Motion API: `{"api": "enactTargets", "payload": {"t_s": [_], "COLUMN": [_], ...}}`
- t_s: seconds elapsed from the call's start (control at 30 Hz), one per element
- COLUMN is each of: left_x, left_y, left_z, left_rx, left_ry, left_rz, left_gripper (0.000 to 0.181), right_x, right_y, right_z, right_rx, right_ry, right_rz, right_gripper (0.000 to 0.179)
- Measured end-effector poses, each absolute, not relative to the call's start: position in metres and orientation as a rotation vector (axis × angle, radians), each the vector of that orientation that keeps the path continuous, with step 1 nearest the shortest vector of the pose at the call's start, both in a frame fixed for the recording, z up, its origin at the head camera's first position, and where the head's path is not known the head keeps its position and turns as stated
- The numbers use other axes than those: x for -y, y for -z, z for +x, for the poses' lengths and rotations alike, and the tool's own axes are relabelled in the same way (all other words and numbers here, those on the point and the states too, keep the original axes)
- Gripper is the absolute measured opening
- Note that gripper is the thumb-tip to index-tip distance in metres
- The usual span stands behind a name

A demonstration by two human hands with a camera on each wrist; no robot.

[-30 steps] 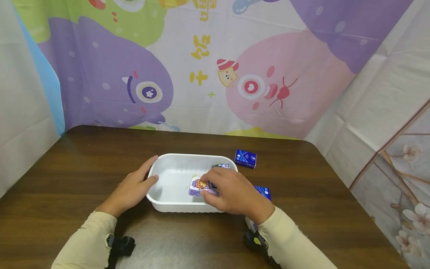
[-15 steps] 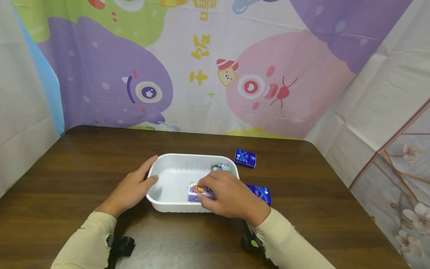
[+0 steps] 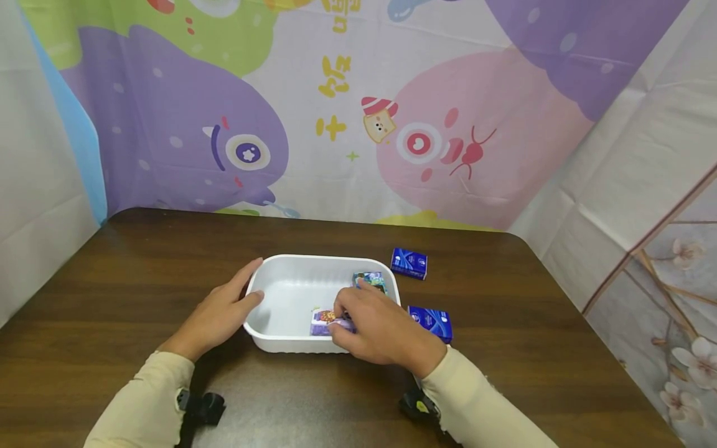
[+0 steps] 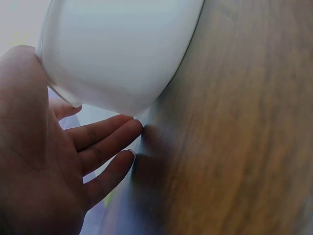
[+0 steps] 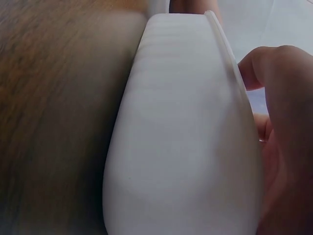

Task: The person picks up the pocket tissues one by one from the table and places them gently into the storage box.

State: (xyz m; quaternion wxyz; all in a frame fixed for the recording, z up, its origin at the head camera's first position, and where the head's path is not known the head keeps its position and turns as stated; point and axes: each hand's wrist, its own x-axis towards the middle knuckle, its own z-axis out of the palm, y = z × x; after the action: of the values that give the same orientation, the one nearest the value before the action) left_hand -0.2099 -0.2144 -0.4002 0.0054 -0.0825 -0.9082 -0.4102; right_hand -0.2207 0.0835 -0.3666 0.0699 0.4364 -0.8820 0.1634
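Right hand [image 3: 386,326] reaches over the right end of the white tub [image 3: 291,305], its thumb and forefinger bent around the purple packet [image 3: 322,325] and holding it. That packet lies inside the tub, low against the floor, along the near wall and towards the right; its right end is hidden by the fingers. Left hand [image 3: 215,317] holds the tub at its left end, thumb over the rim and the other fingers outside; the left wrist view shows those fingers spread, with tips by the wall's foot, close to the desk [image 3: 313,398]. Also inside the tub, in the far right corner, sits a blue-green packet [image 3: 370,278], partly covered by the right hand. Outside, two blue packs rest on the desk: the far blue pack [image 3: 409,263] just beyond the tub's right far corner, the near blue pack [image 3: 435,323] to the right of the tub, partly behind the right wrist. Pale sleeves [image 3: 142,401] cover both forearms, and a cloth with cartoon figures [image 3: 336,174] hangs behind the desk's far edge
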Motion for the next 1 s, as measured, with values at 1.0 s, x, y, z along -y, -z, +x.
{"api": "enactTargets", "payload": {"t_s": [1.0], "left_x": [0.2135], "left_y": [0.3995], "left_z": [-0.2095], "left_rx": [2.851], "left_ry": [1.269], "left_rz": [-0.254], "left_gripper": [0.064], "right_x": [-0.0831], "right_y": [0.3714], "right_z": [-0.2231], "right_rx": [2.657], "right_ry": [-0.548], "right_rz": [1.407], "right_gripper": [0.027]}}
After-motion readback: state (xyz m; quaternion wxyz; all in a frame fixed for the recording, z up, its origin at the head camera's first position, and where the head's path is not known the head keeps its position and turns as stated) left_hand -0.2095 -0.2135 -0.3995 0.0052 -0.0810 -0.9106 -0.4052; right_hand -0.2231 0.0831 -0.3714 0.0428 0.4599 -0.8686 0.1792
